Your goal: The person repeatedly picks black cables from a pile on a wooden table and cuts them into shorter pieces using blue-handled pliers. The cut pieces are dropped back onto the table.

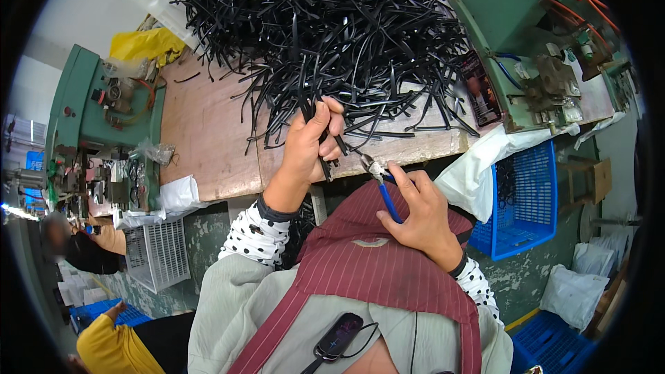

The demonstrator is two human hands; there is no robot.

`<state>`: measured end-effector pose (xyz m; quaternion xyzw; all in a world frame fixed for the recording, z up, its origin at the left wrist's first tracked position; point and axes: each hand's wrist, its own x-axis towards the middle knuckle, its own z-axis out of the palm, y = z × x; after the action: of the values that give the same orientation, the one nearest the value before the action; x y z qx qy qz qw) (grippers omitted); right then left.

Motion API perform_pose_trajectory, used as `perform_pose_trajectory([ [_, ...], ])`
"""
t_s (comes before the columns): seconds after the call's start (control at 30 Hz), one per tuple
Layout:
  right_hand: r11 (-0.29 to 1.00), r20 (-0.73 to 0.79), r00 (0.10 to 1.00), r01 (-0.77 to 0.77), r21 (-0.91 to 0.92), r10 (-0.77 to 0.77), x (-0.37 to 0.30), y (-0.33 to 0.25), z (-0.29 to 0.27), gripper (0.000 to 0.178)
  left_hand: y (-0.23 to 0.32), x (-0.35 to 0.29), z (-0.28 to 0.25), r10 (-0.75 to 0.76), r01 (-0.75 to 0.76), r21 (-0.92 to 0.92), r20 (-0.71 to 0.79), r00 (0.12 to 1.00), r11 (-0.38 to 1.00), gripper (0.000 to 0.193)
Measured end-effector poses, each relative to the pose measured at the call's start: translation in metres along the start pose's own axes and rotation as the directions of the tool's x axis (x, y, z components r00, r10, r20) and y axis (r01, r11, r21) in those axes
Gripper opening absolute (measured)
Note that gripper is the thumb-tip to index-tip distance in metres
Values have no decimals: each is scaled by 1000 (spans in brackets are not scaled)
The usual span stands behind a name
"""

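My left hand (310, 136) is closed around several black strips (305, 107) that stick out above and below the fingers. My right hand (422, 211) grips a pair of cutting pliers (388, 201) with blue handles. The metal jaws of the pliers are right beside the end of one black strip at my left fingers; whether they touch it I cannot tell. Beyond both hands, a large tangled heap of black strips (325, 21) covers the far part of the wooden table (208, 125), with loose ones lying near its front edge.
Green machines stand at the left (76, 118) and right (499, 7). A dark flat package (479, 90) lies beside the right one. Below the table are a blue crate (523, 228) and a white crate (158, 256). Another person's yellow sleeve (107, 343) shows lower left.
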<state>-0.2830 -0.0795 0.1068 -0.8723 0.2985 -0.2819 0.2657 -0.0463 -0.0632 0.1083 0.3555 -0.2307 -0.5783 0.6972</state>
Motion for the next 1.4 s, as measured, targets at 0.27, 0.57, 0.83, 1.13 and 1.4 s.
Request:
perform_pose_trajectory([
  [0.27, 989, 60, 991, 127, -81, -123, 9, -11, -6, 76, 0, -7, -2, -82, 129, -209, 219, 972, 969, 26],
  [0.57, 985, 98, 987, 135, -109, -125, 8, -13, -8, 77, -5, -9, -4, -79, 158, -264, 287, 955, 952, 27],
  [0.83, 996, 46, 997, 61, 72, -64, 8, -9, -1, 73, -27, -26, 24, 491, -494, 6, -122, 862, 869, 28],
  [1.13, 959, 161, 985, -99, 267, 57, 3, -7, 5, 76, -53, -36, 29, 806, -709, 514, 54, 589, 484, 29],
  [1.4, 948, 221, 967, -183, 262, 125, 0, -5, 5, 72, -33, -28, 30, 354, -349, 80, -356, 865, 934, 27],
])
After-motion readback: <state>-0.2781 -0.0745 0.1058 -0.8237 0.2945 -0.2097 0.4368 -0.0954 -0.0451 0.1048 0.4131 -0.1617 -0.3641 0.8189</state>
